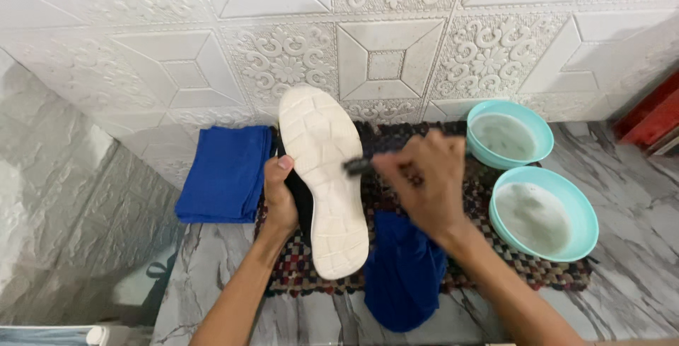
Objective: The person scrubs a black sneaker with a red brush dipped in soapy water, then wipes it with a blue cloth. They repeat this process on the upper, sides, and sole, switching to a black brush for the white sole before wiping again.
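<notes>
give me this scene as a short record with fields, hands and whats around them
left hand: left hand grips the shoe by its side, white sole facing up
right hand: right hand holds a dark brush against the sole
under shoe: patterned mat on the marble floor
cloths: folded blue cloth to the left, second blue cloth under the right wrist
bowls: two teal bowls of cloudy water on the right

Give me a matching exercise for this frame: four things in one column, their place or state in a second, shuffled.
Things:
1. shoe
2. folded blue cloth
3. two turquoise bowls
4. brush

Places or states:
A. in the right hand, against the sole
B. right of the mat, holding cloudy water
C. held sole-up by the left hand
D. left of the mat

Pairs: 1-C, 2-D, 3-B, 4-A
</notes>
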